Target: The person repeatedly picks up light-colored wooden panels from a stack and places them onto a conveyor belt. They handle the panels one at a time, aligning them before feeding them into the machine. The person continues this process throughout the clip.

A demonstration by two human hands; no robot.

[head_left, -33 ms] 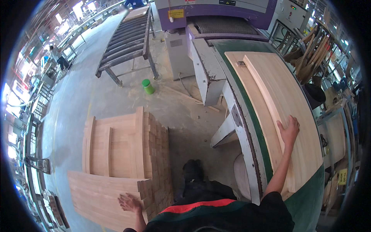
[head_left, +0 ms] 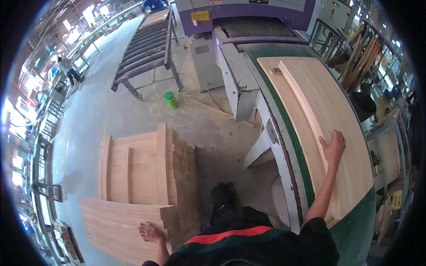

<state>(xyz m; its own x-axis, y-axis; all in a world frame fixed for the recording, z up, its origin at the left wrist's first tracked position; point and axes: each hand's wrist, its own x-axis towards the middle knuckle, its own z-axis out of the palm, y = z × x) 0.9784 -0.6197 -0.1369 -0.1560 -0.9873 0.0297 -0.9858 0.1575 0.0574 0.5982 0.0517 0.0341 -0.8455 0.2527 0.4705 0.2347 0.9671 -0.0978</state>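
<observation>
My left hand (head_left: 152,232) lies with spread fingers on a pale wooden panel (head_left: 115,221), which rests across the near end of a tall stack of wooden pieces (head_left: 182,173). To the right, a thick wooden board (head_left: 319,102) sits on top of a wider, thinner board (head_left: 288,106), both on the green bed (head_left: 350,235) of a machine. My right hand (head_left: 334,148) is flat on the thick board, fingers apart and thumb toward its left edge. A small dark object (head_left: 276,70) lies on the thinner board near its far end.
Ahead stands a purple and grey machine (head_left: 248,13) with a dark, textured opening. A roller table (head_left: 144,48) is at the far left, with a person in blue (head_left: 154,5) behind it. A green container (head_left: 171,100) and wood strips (head_left: 208,107) lie on the floor. Timber offcuts (head_left: 361,53) lean at right.
The whole view has shifted very slightly. Both hands stay on the same boards, and nothing has been taken hold of or let go.
</observation>
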